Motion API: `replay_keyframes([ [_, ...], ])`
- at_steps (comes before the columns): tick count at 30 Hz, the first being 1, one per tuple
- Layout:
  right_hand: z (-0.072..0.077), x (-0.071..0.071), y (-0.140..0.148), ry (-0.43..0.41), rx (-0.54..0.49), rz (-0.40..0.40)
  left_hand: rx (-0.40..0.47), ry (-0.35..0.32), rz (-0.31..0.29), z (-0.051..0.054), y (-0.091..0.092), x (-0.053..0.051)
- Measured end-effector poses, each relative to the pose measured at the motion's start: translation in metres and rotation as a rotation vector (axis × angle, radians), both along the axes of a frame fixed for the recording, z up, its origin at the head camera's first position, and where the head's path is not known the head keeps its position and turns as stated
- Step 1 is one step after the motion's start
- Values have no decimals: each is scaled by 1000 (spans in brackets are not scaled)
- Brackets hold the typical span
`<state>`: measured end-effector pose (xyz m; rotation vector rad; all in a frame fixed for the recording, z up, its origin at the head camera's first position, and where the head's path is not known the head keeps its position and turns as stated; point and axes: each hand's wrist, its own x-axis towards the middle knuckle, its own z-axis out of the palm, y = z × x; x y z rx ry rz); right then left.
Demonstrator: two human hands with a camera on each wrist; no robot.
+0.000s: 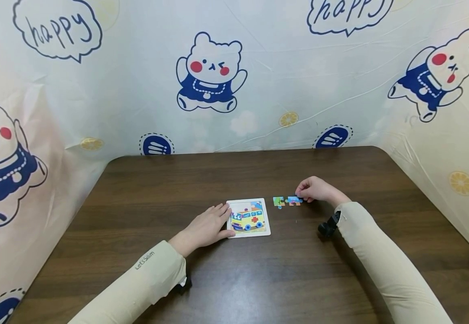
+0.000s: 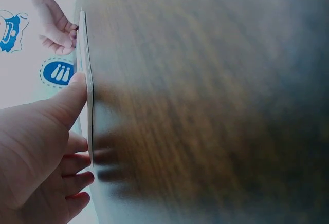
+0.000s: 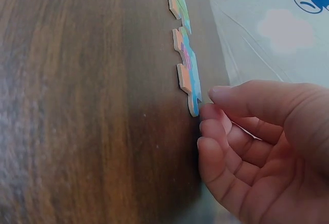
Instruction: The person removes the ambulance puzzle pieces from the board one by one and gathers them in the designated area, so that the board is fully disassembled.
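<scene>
A white-framed puzzle board with a yellow bus picture lies on the table; its upper left part is blank. My left hand rests on the board's left edge, fingers extended, thumb at the lower corner; the left wrist view shows the thumb against the thin frame. Right of the board lie a green puzzle piece and a blue-and-orange piece. My right hand is at the blue piece's right end, fingers curled. In the right wrist view, its fingertips are beside the blue piece; contact is unclear.
The brown wooden table extends around the board and pieces. Behind it hangs a pale cloth printed with bears and lemon slices. A black wrist device is at the right sleeve.
</scene>
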<state>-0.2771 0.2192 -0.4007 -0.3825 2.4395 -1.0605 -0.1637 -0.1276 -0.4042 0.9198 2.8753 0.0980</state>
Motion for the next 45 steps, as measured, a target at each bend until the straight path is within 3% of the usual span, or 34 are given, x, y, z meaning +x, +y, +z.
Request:
replay_keyframes([
  [5, 1, 0, -1, 7, -7, 9, 1, 2, -2, 0, 0, 0],
  [9, 11, 3, -10, 41, -26, 18, 3, 4, -3, -1, 0, 0],
  [18, 30, 13, -58, 113, -96, 76, 0, 6, 2, -2, 0, 1],
  [26, 25, 18, -85, 185, -92, 190, 2, -4, 4, -1, 1, 0],
  [34, 15, 25, -100, 133, -67, 232, 22, -17, 12, -1, 0, -1],
  [45, 4, 31, -115, 161, -13, 321, 16, -5, 7, -1, 0, -1],
])
